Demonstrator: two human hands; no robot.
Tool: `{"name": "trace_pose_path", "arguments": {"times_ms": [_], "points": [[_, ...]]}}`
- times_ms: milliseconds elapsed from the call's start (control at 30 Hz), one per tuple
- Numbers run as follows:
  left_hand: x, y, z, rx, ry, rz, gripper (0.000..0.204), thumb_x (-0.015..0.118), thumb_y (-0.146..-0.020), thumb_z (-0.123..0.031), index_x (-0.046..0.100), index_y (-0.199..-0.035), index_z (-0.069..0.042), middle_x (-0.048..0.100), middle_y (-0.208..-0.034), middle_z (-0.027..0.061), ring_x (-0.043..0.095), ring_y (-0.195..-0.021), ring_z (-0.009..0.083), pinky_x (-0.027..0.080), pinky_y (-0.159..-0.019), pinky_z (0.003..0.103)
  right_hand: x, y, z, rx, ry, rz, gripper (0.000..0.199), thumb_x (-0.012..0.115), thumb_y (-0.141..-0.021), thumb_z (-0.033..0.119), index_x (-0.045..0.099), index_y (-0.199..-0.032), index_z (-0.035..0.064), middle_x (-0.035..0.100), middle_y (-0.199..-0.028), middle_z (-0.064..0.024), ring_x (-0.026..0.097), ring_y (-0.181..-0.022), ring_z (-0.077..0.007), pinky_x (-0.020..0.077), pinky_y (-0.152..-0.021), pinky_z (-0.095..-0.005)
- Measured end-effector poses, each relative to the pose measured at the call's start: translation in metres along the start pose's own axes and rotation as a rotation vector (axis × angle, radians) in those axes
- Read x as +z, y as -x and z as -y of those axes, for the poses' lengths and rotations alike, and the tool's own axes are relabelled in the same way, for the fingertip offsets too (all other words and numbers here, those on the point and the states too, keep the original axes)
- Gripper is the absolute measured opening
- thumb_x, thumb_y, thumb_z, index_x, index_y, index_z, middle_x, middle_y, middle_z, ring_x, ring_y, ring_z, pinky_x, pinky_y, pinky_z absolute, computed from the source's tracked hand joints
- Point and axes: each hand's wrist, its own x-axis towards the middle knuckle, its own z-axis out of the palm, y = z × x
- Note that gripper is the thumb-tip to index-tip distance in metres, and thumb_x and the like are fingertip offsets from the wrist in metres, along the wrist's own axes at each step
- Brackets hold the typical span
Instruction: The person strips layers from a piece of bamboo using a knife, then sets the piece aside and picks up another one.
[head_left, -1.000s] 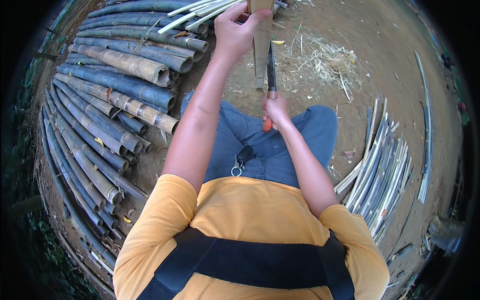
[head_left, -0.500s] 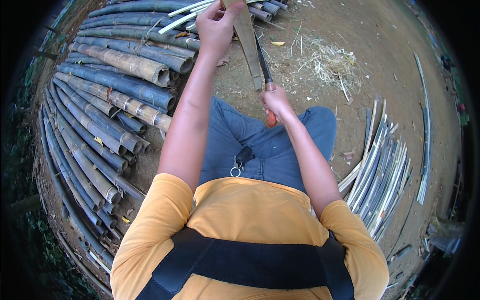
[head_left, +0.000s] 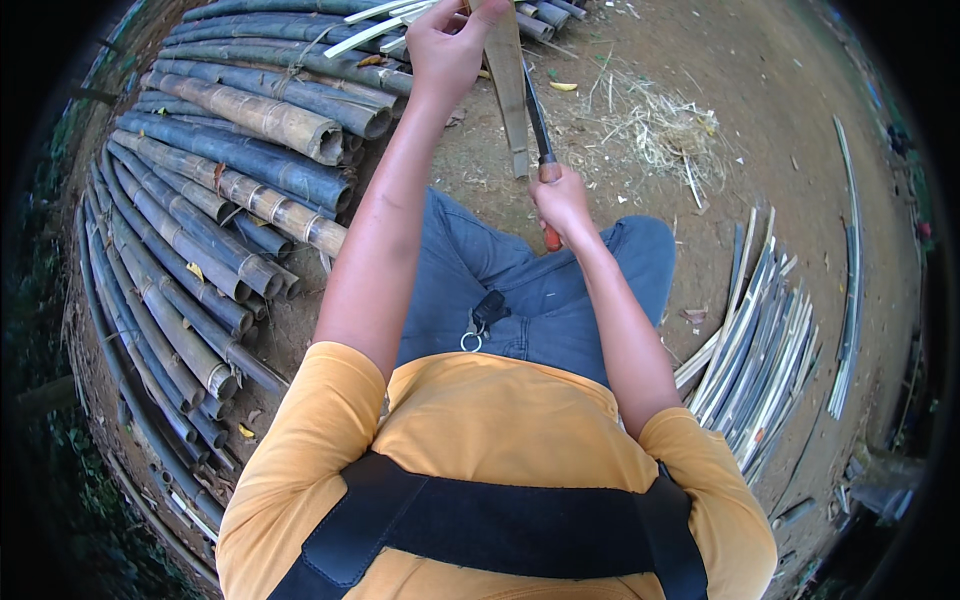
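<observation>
At the top edge, my left hand (head_left: 447,58) is closed on the upper part of a split bamboo slat (head_left: 508,95), which runs down toward my lap and narrows at its lower end. The slat's upper end is out of view. My right hand (head_left: 562,203) grips the reddish-brown handle of a long knife (head_left: 538,122). Its dark blade points up and away, just right of the slat; whether the two touch I cannot tell. Both hands are beyond my crossed legs in blue jeans (head_left: 470,235).
Dark bamboo poles (head_left: 230,170) lie stacked on the left, with pale strips (head_left: 375,33) across the far ones. A heap of shavings (head_left: 675,135) covers the dirt ahead. To my right lie a bundle of split strips (head_left: 762,345) and long thin strips (head_left: 849,270).
My left hand and the slat have shifted slightly right and up. The knife and my right hand have moved a little right, and the blade leans slightly more upright. Both grips stay the same.
</observation>
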Motion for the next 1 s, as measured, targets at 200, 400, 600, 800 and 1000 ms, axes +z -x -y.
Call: {"name": "trace_pose_path", "arguments": {"times_ms": [200,400,600,800,1000], "points": [[0.012,0.0,-0.002,-0.058,0.085,0.021,0.022,0.071,-0.092,-0.021,0.073,-0.104,-0.002,0.066,-0.073,-0.0019,0.053,-0.059,0.0038,0.039,-0.051,0.024,-0.006,-0.026,-0.059,0.141,0.089,-0.004,0.005,0.058,-0.081,0.004,0.054,-0.08,0.0043,0.052,-0.058,-0.0038,0.048,-0.039,-0.0145,0.0381,-0.037,-0.0331],[0.009,0.004,-0.004,-0.044,0.136,0.052,0.02,0.071,-0.093,-0.018,0.073,-0.106,-0.002,0.068,-0.076,-0.0013,0.055,-0.061,0.0042,0.041,-0.053,0.023,-0.003,-0.003,-0.004,0.051,-0.043,0.03,0.007,0.059,-0.08,0.003,0.053,-0.082,0.005,0.051,-0.06,-0.0037,0.047,-0.041,-0.0135,0.0373,-0.038,-0.0321],[0.017,0.005,-0.002,-0.058,0.165,0.072,0.021,0.071,-0.093,-0.017,0.073,-0.106,-0.001,0.07,-0.078,0.0003,0.059,-0.064,0.0055,0.044,-0.056,0.024,-0.008,-0.029,-0.08,0.194,0.159,-0.004,0.005,0.056,-0.08,0.002,0.052,-0.08,0.0052,0.051,-0.061,-0.0034,0.046,-0.041,-0.0132,0.0369,-0.037,-0.0327],[0.007,0.006,0.002,-0.092,0.049,0.124,0.021,0.071,-0.093,-0.017,0.072,-0.106,0.0,0.069,-0.081,0.0001,0.058,-0.067,0.0052,0.044,-0.058,0.023,-0.011,-0.026,-0.056,0.142,0.009,0.031,0.004,0.055,-0.08,0.001,0.053,-0.078,0.0047,0.054,-0.06,-0.0064,0.05,-0.04,-0.0171,0.0379,-0.036,-0.0354],[0.014,0.005,0.002,-0.101,0.213,0.126,0.023,0.07,-0.094,-0.016,0.071,-0.109,0.001,0.069,-0.083,-0.0003,0.059,-0.069,0.007,0.046,-0.061,0.025,-0.001,-0.038,-0.109,0.239,0.049,-0.002,0.003,0.057,-0.08,0.003,0.055,-0.079,0.0044,0.054,-0.06,-0.0068,0.05,-0.04,-0.0178,0.0388,-0.037,-0.0357]]}}
